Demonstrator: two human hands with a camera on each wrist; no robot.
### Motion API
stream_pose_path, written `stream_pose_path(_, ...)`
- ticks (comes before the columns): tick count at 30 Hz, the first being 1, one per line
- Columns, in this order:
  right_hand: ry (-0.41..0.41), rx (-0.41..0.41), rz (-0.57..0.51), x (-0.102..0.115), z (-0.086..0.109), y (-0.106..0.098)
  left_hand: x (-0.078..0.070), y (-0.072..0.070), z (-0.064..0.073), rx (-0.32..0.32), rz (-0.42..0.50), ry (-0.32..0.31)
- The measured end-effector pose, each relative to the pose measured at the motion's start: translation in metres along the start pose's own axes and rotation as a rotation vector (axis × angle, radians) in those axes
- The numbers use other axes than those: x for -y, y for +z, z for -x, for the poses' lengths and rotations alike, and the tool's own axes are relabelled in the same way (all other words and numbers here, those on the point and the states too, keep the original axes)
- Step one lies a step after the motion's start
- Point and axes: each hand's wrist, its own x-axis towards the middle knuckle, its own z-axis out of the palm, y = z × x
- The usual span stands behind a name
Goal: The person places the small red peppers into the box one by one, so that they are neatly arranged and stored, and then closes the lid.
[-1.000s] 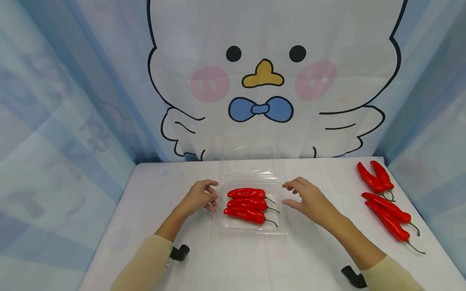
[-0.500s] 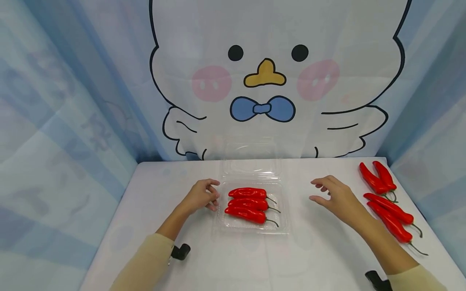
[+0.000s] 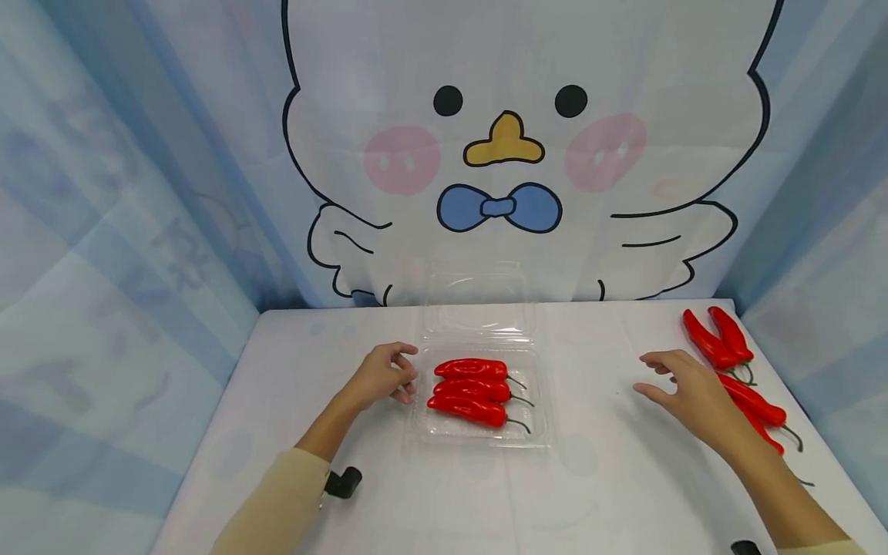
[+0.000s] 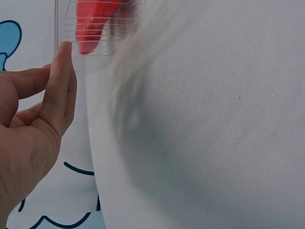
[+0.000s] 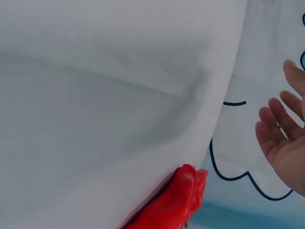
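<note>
Three red chili peppers (image 3: 472, 391) lie side by side in a clear plastic clamshell box (image 3: 486, 441), stems to the right. The box's lid (image 3: 479, 320) stands raised at the back. My left hand (image 3: 383, 375) is at the box's left side with fingers loosely bent, holding nothing; in the left wrist view its fingertips (image 4: 65, 50) are close to the box wall. My right hand (image 3: 694, 393) hovers with nothing in it, thumb and fingers apart, left of more red peppers (image 3: 763, 408) and partly hiding them.
Two further peppers (image 3: 718, 339) lie at the back right of the white table (image 3: 583, 493). A curtain (image 3: 499, 262) with a cartoon print hangs right behind the table. Blue curtains (image 3: 125, 308) close off both sides.
My right hand has moved right, from beside the box toward the loose peppers, and now overlaps them in the head view. The left hand and the box have stayed in place.
</note>
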Motion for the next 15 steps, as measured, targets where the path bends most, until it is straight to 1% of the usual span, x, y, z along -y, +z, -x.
stream_pose_path(3, 0.038, 0.046, 0.012, -0.008, 0.004, -0.005, 0.001, 0.0, 0.0, 0.001, 0.001, 0.005)
stream_pose_path(10, 0.089, 0.076, 0.033, -0.028, 0.013, -0.012, 0.001, 0.0, -0.001, 0.003, -0.009, 0.01)
stream_pose_path(15, 0.15, 0.123, 0.046, -0.04, 0.019, -0.023, 0.0, 0.0, -0.001, 0.004, -0.016, 0.014)
